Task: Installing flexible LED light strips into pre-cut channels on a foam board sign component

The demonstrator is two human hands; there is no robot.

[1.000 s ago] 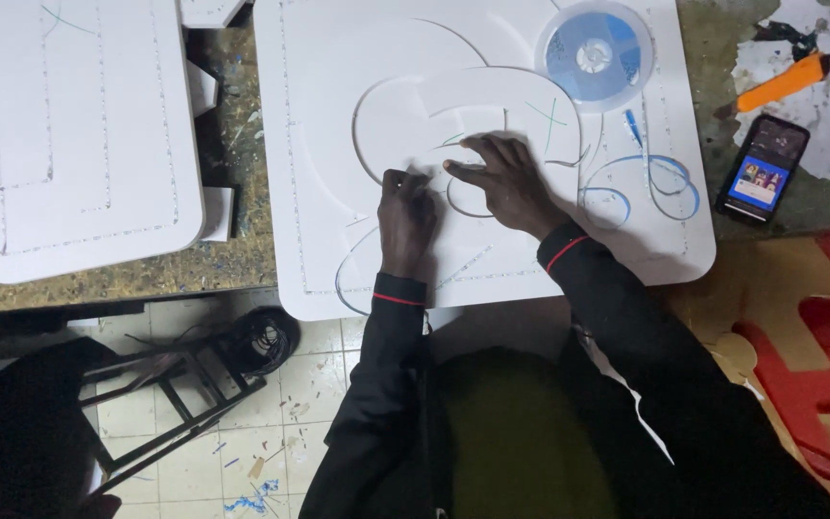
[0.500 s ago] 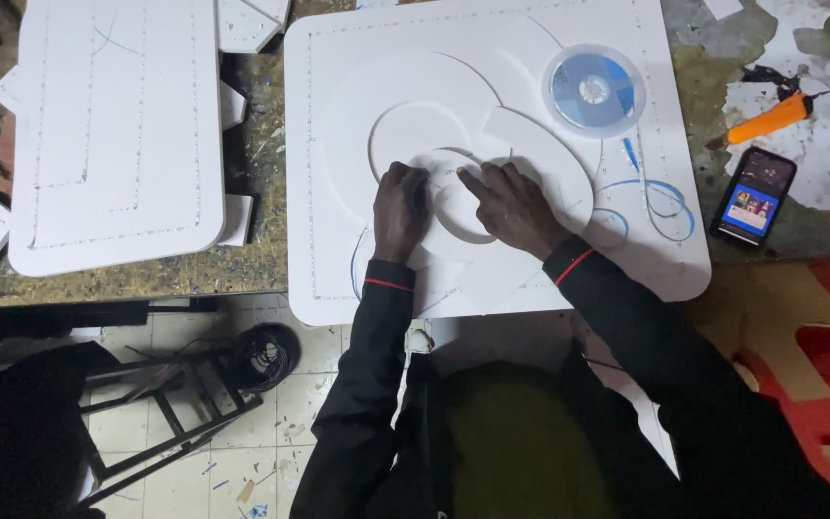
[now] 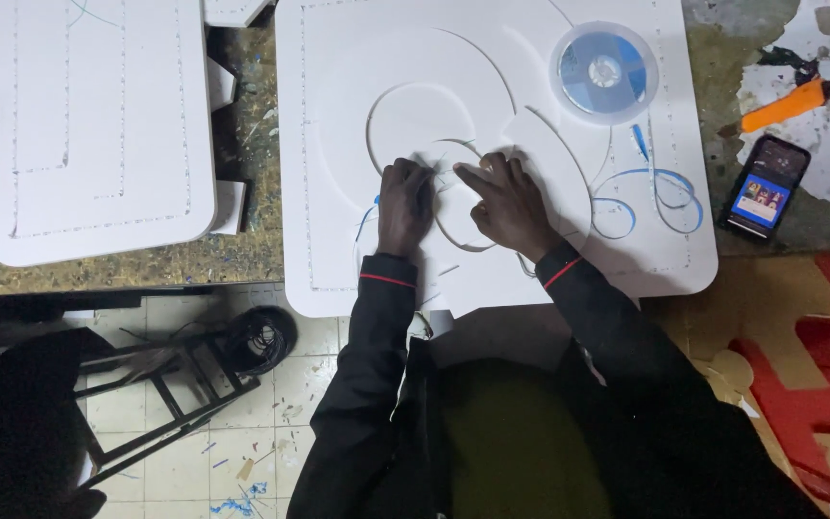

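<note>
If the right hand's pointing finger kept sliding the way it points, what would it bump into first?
The right hand points its finger leftward along the white board, toward the left hand. It would most likely meet the left hand's fingers first, just past the thin strip between them. Height is hard to judge from above.

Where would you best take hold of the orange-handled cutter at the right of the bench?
Probably the orange cutter is best gripped around the middle of its orange body, from above. It lies flat and slanted, the dark tip pointing up-right, with no other object touching its long sides.
</note>
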